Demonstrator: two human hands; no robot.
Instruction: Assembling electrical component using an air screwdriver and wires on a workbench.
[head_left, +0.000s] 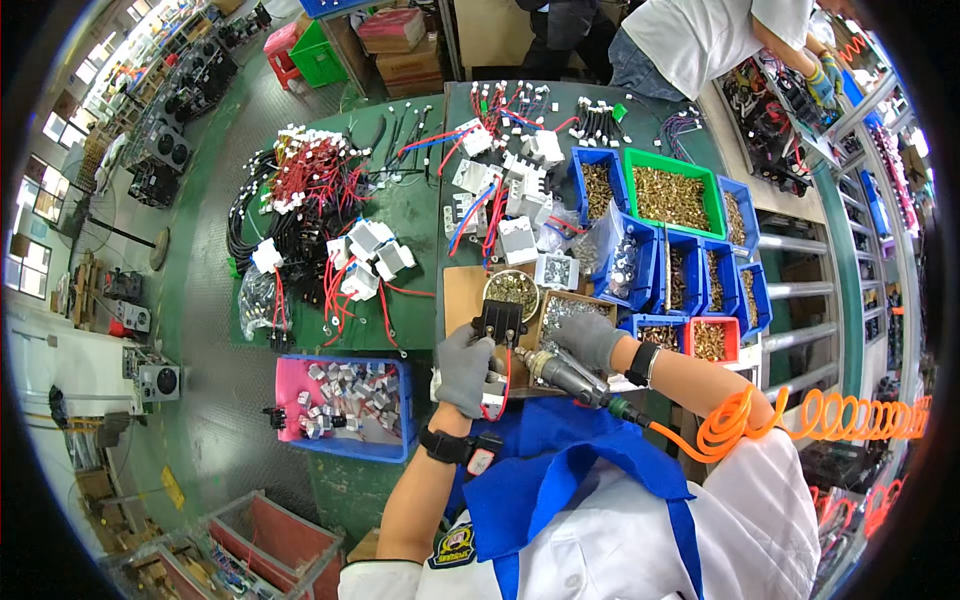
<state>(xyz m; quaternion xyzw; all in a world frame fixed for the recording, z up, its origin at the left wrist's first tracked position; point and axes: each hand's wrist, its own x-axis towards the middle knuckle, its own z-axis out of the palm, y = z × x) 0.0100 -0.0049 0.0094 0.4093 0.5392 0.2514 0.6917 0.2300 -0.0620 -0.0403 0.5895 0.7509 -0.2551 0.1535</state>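
Note:
My left hand (464,374), in a grey glove, is closed on a black rectangular electrical block (500,321) held upright at the table's near edge. A red wire (508,368) hangs below the block. My right hand (590,340), also gloved, is over an open box of small silvery screws (573,307); its fingertips are hidden. Just below it is a grey air screwdriver (567,376), its tip pointing left toward the block and an orange coiled hose (735,425) at its rear. Whether my right hand grips the driver cannot be made out. Behind the block stands a round tub of small fasteners (512,291).
Blue bins (629,262), a green bin (676,192) and a red bin (712,340) of brass-coloured parts stand at right. White switch-like parts (518,238) and wire bundles (318,168) cover the table. A blue crate (405,410) is at lower left. Another person (700,40) works at far right.

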